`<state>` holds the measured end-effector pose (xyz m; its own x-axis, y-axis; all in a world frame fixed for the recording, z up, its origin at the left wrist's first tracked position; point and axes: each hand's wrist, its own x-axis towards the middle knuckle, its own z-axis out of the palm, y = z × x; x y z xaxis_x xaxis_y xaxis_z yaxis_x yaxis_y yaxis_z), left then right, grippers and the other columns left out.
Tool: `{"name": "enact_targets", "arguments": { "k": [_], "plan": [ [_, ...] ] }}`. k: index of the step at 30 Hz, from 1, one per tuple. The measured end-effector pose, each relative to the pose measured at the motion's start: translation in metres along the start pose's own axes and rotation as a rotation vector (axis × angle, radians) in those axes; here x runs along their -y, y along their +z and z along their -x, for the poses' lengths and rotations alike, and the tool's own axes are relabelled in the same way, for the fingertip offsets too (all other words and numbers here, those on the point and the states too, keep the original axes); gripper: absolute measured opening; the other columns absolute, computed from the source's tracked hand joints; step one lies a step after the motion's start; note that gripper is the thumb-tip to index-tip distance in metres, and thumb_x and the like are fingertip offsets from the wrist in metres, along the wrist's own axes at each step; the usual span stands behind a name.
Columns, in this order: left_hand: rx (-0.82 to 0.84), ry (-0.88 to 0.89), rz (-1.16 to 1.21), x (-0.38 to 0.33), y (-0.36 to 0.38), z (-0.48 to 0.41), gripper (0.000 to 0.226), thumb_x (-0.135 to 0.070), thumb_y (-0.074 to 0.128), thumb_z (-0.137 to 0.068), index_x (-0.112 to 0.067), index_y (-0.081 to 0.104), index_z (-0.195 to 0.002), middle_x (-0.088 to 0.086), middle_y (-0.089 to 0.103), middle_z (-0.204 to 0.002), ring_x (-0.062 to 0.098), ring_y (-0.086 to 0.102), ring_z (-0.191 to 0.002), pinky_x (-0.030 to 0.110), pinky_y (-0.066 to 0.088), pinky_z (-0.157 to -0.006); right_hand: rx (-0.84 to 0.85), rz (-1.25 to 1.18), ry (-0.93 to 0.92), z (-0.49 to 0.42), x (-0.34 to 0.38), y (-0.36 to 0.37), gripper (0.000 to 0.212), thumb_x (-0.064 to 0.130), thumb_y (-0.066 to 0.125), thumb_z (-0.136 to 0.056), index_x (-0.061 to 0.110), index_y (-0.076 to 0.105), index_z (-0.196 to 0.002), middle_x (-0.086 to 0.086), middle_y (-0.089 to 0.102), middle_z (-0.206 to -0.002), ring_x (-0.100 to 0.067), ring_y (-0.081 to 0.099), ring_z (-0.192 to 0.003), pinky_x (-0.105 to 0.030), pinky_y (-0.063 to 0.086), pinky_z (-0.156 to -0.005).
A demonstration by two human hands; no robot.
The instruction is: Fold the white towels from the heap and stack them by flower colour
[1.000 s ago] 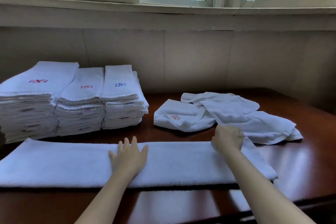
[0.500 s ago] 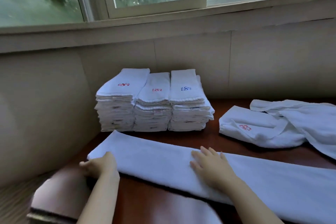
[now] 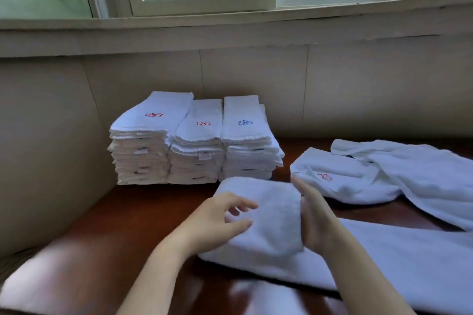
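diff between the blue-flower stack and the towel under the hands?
The stack of folded white towels topped by a blue flower stands tall against the wall, many layers, untouched. The long white towel being folded lies low on the brown wooden table, its left end doubled over and its right end still stretched out flat, between the left hand and right hand. It shows no flower; the stack's blue one faces up. Both are white terry cloth.

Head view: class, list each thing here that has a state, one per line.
Long white towel on the table: left end folded over.
Three white towel stacks: folded, side by side.
White towel heap: unfolded.
Left hand: open, on the fold.
Right hand: open, against the fold's edge.
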<state>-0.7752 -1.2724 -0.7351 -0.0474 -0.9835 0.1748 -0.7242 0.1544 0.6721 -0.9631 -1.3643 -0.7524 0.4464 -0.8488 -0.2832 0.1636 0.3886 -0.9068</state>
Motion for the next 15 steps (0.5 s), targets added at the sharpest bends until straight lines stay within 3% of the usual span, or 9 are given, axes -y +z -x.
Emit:
{"name": "enact_targets", "arguments": {
  "k": [1,3,4,7,10,12,15],
  "plan": [
    [-0.056,0.026,-0.055,-0.002,0.008,-0.003,0.025,-0.026,0.063,-0.088,-0.044,0.064,-0.105,-0.018,0.060,-0.102,-0.008,0.053,-0.092,0.005,0.041,-0.077,-0.031,0.146,-0.029,0.001,-0.006,-0.004,0.034,0.036,0.060,-0.089,0.008,0.067,-0.108,-0.012,0.071,-0.105,-0.027,0.067,-0.098,-0.038,0.051,-0.088],
    [-0.204,0.031,-0.120,-0.001,0.017,-0.008,0.022,-0.021,0.057,-0.092,-0.034,0.065,-0.108,-0.018,0.059,-0.103,-0.006,0.053,-0.093,0.002,0.036,-0.077,-0.224,0.482,-0.104,0.001,-0.016,-0.011,0.006,0.005,0.060,-0.082,0.005,0.065,-0.086,-0.009,0.068,-0.084,-0.025,0.064,-0.078,-0.029,0.046,-0.067],
    [-0.273,0.030,-0.136,0.000,0.019,-0.010,0.022,-0.019,0.056,-0.093,-0.030,0.066,-0.108,-0.016,0.059,-0.103,-0.005,0.052,-0.094,0.000,0.034,-0.078,-0.295,0.558,-0.133,0.001,-0.017,-0.014,0.008,-0.001,0.055,-0.079,0.005,0.060,-0.076,-0.009,0.062,-0.075,-0.024,0.059,-0.071,-0.029,0.041,-0.063],
    [-0.417,0.028,-0.122,0.000,0.026,-0.017,0.021,-0.015,0.054,-0.093,-0.026,0.067,-0.106,-0.016,0.058,-0.100,0.001,0.051,-0.100,0.003,0.032,-0.079,-0.364,0.585,-0.183,0.010,0.000,-0.031,0.005,-0.001,0.056,-0.075,0.001,0.058,-0.070,-0.011,0.053,-0.070,-0.023,0.051,-0.070,-0.032,0.037,-0.065],
    [-0.483,0.040,-0.105,-0.006,0.034,-0.023,0.022,-0.011,0.055,-0.091,-0.023,0.069,-0.105,-0.013,0.059,-0.101,0.007,0.053,-0.103,0.013,0.036,-0.086,-0.487,0.541,-0.217,0.039,0.040,-0.072,0.009,0.003,0.064,-0.074,-0.006,0.062,-0.072,-0.010,0.060,-0.065,-0.024,0.057,-0.066,-0.031,0.041,-0.064],
    [-0.439,0.039,-0.100,-0.011,0.043,-0.028,0.021,-0.015,0.056,-0.091,-0.022,0.068,-0.107,-0.010,0.059,-0.107,0.010,0.052,-0.108,0.019,0.037,-0.090,-0.575,0.556,-0.206,0.070,0.063,-0.109,0.003,0.003,0.068,-0.075,0.001,0.068,-0.072,-0.009,0.067,-0.062,-0.026,0.061,-0.060,-0.028,0.045,-0.058],
    [-0.285,-0.046,-0.134,-0.019,0.064,-0.035,0.033,-0.029,0.055,-0.091,-0.027,0.058,-0.124,-0.007,0.050,-0.124,0.014,0.043,-0.118,0.022,0.034,-0.095,-0.752,0.712,-0.110,0.108,0.078,-0.172,0.010,0.004,0.068,-0.080,0.006,0.066,-0.070,-0.010,0.064,-0.072,-0.023,0.058,-0.068,-0.030,0.039,-0.056]
  ]
}}
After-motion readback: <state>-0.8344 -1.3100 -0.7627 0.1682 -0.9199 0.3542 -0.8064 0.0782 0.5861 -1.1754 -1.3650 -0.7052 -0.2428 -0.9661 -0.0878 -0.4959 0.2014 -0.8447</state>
